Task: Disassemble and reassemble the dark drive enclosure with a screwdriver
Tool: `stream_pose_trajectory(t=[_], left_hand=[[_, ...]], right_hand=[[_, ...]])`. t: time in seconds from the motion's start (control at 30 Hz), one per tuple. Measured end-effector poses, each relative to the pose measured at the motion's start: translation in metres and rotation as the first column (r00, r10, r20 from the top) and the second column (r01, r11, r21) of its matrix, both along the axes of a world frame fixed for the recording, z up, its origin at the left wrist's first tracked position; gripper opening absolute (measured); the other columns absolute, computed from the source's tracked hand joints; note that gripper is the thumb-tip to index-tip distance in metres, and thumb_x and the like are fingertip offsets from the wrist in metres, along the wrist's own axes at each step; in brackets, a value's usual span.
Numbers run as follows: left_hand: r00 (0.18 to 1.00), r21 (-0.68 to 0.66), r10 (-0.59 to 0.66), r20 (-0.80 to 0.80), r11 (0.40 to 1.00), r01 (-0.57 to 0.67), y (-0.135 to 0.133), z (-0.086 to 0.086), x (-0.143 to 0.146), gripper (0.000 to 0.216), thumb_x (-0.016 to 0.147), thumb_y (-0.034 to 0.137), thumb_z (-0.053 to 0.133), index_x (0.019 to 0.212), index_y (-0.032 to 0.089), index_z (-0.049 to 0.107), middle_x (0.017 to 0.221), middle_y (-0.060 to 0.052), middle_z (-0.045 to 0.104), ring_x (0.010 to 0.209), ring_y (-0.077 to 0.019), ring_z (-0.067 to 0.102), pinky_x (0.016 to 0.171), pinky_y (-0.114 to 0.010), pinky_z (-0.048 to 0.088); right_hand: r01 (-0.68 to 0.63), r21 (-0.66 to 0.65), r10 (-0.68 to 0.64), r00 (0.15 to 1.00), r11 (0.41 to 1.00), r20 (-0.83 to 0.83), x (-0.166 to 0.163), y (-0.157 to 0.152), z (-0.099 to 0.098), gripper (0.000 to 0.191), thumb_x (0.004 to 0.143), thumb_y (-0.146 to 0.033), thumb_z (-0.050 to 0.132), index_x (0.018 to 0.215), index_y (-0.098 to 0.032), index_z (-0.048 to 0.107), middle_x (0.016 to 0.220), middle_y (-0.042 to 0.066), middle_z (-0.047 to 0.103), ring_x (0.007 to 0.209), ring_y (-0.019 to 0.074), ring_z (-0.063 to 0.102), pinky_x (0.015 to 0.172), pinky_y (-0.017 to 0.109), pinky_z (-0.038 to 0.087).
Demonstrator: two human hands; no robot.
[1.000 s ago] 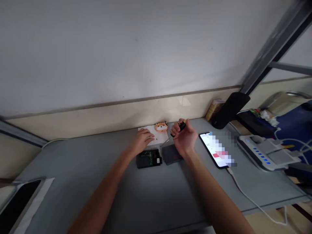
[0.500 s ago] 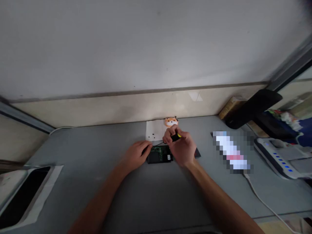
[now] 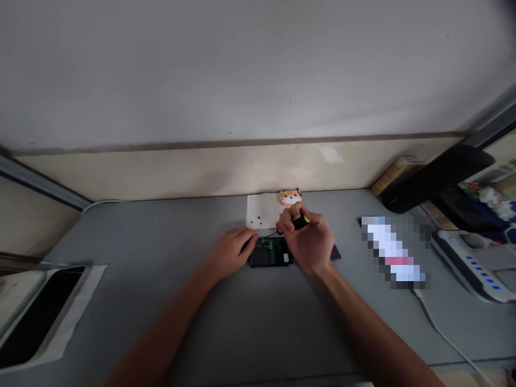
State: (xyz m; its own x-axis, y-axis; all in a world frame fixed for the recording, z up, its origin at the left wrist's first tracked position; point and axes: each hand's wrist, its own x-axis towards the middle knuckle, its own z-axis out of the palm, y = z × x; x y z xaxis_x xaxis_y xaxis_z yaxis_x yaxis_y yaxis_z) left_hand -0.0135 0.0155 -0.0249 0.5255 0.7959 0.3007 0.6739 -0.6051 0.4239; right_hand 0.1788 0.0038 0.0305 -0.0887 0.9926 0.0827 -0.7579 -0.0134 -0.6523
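Observation:
A black device case with a green circuit board lies open on the grey desk. At its left end my left hand is closed, thumb and fingers pinching that edge. My right hand is wrapped round a screwdriver with a black and yellow handle. Its thin shaft slants left to the case's upper left corner, beside my left fingertips, which hide the tip. Just behind the case is a sheet of white paper with several tiny dark screws on it.
An orange dog-face case sits by the wall. Partly behind my right hand is a dark flat piece. To the right are a blurred-out lit phone on a cable, a power strip and a black cylinder. A dark-screened tablet lies left.
The whole view has shifted a little, so things sit farther right in it. Both hands keep nearly the same pose, with the screwdriver still at the case's upper left corner.

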Motion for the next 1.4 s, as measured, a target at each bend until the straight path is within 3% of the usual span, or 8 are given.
stream_pose_trajectory(t=[0.7,1.4], left_hand=[[0.999,0.05,-0.018,-0.032,0.999,0.02,-0.0008,0.0035,0.0007,0.029,0.104,0.025,0.038,0.093,0.02,0.065,0.085,-0.005,0.073,0.08,-0.0201,0.069,0.075,-0.032,0.053],[1.0,-0.003,-0.009,-0.03,1.0,0.009,-0.0004,0.0038,-0.0003,0.029,0.104,0.026,0.04,0.094,0.02,0.066,0.087,-0.005,0.073,0.08,-0.0191,0.068,0.077,-0.032,0.054]], right_hand=[[0.002,-0.026,-0.002,1.0,1.0,-0.011,-0.0007,0.0004,0.001,0.016,0.08,-0.029,0.05,0.065,-0.022,0.049,0.058,-0.002,0.035,0.057,0.0149,0.03,0.061,0.029,0.033],[0.025,-0.028,-0.024,0.998,0.999,0.061,0.0017,0.0,0.0029,0.019,0.081,-0.034,0.05,0.068,-0.024,0.041,0.061,-0.002,0.031,0.058,0.0157,0.032,0.061,0.032,0.035]])
